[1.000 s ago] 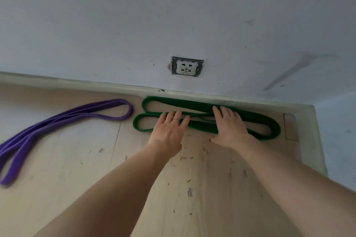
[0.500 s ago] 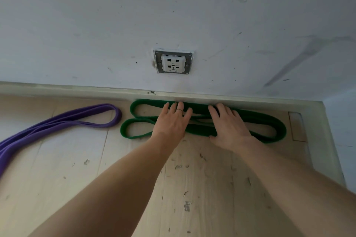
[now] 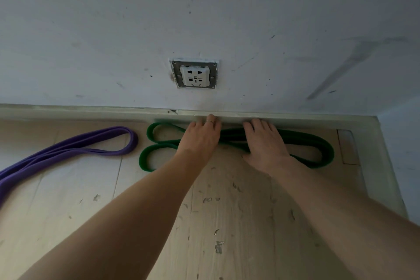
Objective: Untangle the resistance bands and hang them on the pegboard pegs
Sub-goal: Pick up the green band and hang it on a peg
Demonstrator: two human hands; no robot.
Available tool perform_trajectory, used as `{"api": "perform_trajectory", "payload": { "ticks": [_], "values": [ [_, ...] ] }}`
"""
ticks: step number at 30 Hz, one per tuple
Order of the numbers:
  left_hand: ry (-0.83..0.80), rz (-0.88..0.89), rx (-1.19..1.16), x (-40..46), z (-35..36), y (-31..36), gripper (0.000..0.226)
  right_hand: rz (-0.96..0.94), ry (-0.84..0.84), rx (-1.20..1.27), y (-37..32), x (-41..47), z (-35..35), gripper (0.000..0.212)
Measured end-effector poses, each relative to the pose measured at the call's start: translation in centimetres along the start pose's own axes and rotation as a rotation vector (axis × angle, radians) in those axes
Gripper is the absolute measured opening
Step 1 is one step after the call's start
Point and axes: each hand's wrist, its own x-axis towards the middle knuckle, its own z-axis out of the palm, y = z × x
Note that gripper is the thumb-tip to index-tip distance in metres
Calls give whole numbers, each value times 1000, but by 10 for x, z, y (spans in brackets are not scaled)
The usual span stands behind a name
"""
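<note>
Green band [image 3: 318, 145] folded in loops on the wooden floor [image 3: 227, 223] against the baseboard [image 3: 91, 112]. Left hand [image 3: 200, 138] and right hand [image 3: 264, 143] flat on its middle, fingers straight and close together. Purple band [image 3: 95, 143] just left of it, apart.

— Left hand [image 3: 200, 137]?
— Palm down, fingers straight, pointing to twelve o'clock; forearm bare, entering from seven.
— Right hand [image 3: 264, 143]?
— Flat likewise, fingers extended, forearm entering from four o'clock.

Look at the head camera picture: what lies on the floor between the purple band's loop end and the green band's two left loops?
Nothing: in the head view a narrow strip of bare floor separates the purple band from the green band.
</note>
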Motion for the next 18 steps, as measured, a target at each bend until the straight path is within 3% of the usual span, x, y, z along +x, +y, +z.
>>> {"api": "perform_trajectory", "payload": {
  "ticks": [8, 12, 18],
  "values": [
    [-33, 12, 32, -7, 7, -2, 58, 33, -66, 12, -4, 0, -4, 20],
    [-65, 45, 38, -12, 4, 0, 49, -6, -113, -17, -12, -11, -13, 28],
    [-121, 45, -335, -46, -55, -6, 37, -41, -19, 96, -16, -54, -77, 21]
  ]
}}
